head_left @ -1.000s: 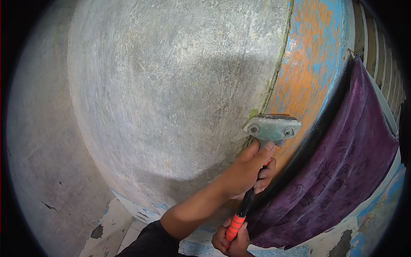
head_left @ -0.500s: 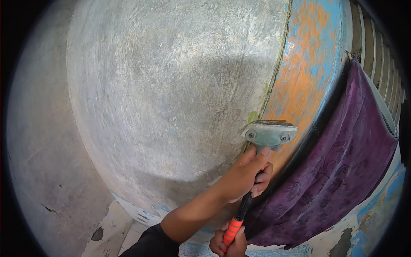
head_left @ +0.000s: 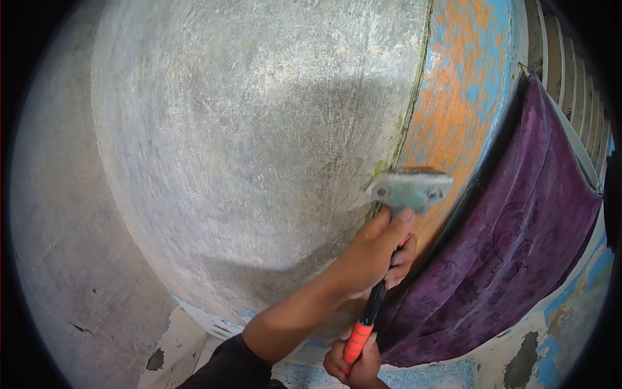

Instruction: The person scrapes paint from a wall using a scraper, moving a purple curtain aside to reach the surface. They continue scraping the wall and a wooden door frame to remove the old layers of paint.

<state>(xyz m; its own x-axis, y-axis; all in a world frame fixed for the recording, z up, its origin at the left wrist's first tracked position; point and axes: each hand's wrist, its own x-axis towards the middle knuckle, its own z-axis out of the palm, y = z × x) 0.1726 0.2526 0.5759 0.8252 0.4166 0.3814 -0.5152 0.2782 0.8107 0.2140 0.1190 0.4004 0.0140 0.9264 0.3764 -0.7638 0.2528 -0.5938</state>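
A long-handled scraper [head_left: 410, 188] has its wide head against the orange and blue painted strip [head_left: 457, 91], near the dark seam beside the bare grey wall [head_left: 240, 142]. My left hand [head_left: 383, 254] is closed round the black shaft just below the head, its thumb lying along the neck. Lower down, my right hand [head_left: 355, 360] grips the red-orange ringed handle end [head_left: 357, 340]. The scraper's edge is slightly blurred, and its exact contact with the paint is hard to make out.
A purple patterned cloth [head_left: 499, 246] hangs at the right, close to the scraper. Behind its upper corner are pale slats [head_left: 573, 84]. Peeling white and blue paint [head_left: 421, 376] shows along the bottom. Another grey wall surface [head_left: 58, 214] stands at the left.
The scraper head and my left hand have moved slightly up in view. The lower handle and my right hand have shifted a little right and up. The camera view has also shifted slightly.
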